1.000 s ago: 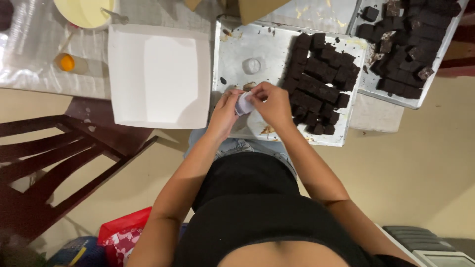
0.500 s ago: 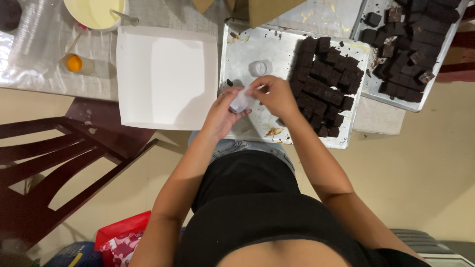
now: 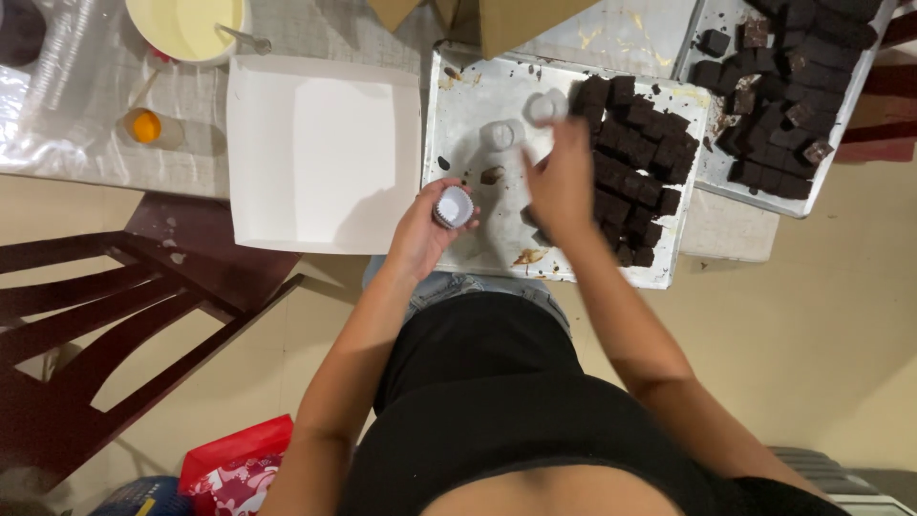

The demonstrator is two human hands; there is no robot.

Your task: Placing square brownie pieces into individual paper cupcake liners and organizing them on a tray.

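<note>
The near tray sits on the table, brownies filling its 3 o'clock half. The open box lies at its 9 o'clock; the second tray at 2 o'clock.

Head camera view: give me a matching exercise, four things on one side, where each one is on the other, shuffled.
1. paper cup
2. white box
3. cream bowl
4. brownie squares

A. far left corner of the table
B. in the left hand
C. on the near metal tray, right side
D. open, left of that tray

Pairs: 1-B, 2-D, 3-A, 4-C
</note>
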